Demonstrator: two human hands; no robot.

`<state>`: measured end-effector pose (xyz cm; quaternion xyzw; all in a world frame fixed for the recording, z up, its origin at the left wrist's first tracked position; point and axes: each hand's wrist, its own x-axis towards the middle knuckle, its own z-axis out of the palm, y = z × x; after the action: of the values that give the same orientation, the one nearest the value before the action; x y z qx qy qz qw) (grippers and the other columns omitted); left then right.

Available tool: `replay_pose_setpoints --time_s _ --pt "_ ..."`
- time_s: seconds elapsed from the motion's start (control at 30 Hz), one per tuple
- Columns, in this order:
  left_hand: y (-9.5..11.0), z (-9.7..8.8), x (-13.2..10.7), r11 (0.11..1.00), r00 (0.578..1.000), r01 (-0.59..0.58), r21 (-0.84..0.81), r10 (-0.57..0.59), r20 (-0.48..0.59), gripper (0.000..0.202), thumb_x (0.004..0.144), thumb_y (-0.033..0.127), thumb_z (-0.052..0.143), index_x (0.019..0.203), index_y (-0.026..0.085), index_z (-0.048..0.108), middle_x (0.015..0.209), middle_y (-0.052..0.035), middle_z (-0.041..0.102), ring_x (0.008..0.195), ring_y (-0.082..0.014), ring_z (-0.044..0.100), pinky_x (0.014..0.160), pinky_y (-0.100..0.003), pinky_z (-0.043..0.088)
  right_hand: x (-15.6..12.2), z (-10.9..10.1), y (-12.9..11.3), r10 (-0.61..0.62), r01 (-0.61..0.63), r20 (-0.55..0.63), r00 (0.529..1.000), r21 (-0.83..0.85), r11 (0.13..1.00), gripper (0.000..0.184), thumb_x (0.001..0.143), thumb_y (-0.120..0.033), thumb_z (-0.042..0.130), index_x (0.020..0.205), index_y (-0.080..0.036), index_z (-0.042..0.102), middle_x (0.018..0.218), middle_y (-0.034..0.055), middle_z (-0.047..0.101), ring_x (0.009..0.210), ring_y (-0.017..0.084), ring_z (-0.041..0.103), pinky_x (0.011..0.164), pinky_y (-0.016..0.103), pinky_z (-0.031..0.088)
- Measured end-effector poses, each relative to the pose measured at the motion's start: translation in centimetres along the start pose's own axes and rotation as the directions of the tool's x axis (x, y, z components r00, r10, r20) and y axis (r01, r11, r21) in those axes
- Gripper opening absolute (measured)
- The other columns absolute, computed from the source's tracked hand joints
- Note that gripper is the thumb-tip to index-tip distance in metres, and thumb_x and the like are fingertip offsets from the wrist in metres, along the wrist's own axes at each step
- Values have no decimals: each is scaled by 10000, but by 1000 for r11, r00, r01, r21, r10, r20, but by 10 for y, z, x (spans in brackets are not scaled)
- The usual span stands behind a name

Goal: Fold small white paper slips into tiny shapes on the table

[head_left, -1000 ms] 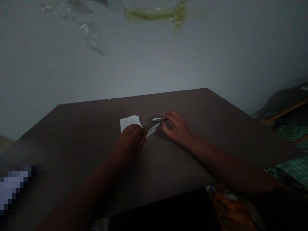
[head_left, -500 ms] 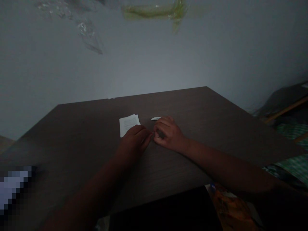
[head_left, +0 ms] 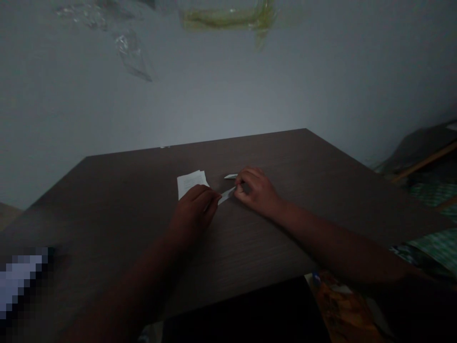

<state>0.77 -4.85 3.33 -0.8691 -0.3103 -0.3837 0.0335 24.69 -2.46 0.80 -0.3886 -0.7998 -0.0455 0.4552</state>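
On the dark wooden table (head_left: 107,200) my left hand (head_left: 195,209) presses with curled fingers on one end of a narrow white paper strip (head_left: 226,195). My right hand (head_left: 256,190) pinches the strip's other end, its fingers closed. A white printed sheet of paper (head_left: 190,182) lies flat just beyond my left hand. A small white paper scrap (head_left: 230,176) rests on the table behind my right hand's fingertips.
A pale wall rises behind the table, with clear tape and plastic stuck near the top (head_left: 228,16). Green patterned fabric (head_left: 432,243) lies to the right. An orange printed item (head_left: 339,309) sits below the table's near edge.
Half a second ago my hands were together and covered the strip. My right hand has since slid back to the right, so the strip shows between the hands again.
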Motion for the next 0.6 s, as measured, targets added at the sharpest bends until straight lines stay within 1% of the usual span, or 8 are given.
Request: replay_pose_setpoints --time_s 0.1,0.2,0.3,0.37,0.47,0.6 --pt "1 1 0 1000 1000 12 -13 -12 6 175 1082 187 597 956 202 718 905 -46 736 841 -196 705 772 -319 587 0 -3 -4 -11 11 -16 1000 21 1000 117 890 -155 644 954 -253 636 950 67 716 956 278 677 928 453 514" --pt "4 3 1 999 1000 11 -35 -10 29 167 1081 194 602 969 206 724 920 -48 747 849 -192 713 766 -314 593 -1 -4 -15 -41 40 16 999 21 999 149 875 -181 668 1003 -251 640 1023 80 733 1013 289 681 949 468 505" --pt "8 4 2 999 1000 -6 -39 7 16 158 1088 214 608 988 210 729 925 -47 753 850 -189 722 765 -313 600 -2 -3 -27 -64 63 50 997 30 998 116 868 -178 663 950 -248 621 1000 71 728 1002 281 676 923 457 498" --pt "9 6 3 999 1000 -15 -46 14 -4 148 1089 213 613 990 214 723 914 -39 752 843 -185 723 763 -309 599 -1 -3 -32 -59 57 63 996 43 997 114 862 -169 657 908 -255 597 977 61 722 991 274 673 908 448 497" --pt "9 8 3 998 999 -41 -55 39 -29 132 1082 192 622 979 212 702 893 -33 745 818 -183 715 741 -302 588 -1 -2 -35 -47 43 68 997 61 997 132 863 -153 651 885 -261 577 970 54 718 1001 265 675 916 442 495" --pt "8 9 2 996 996 -71 -47 69 -48 124 1084 182 622 976 205 679 890 -37 737 812 -189 714 724 -297 578 0 -3 -34 -58 54 63 996 70 996 135 853 -145 641 879 -256 569 967 49 708 984 258 671 906 433 485"
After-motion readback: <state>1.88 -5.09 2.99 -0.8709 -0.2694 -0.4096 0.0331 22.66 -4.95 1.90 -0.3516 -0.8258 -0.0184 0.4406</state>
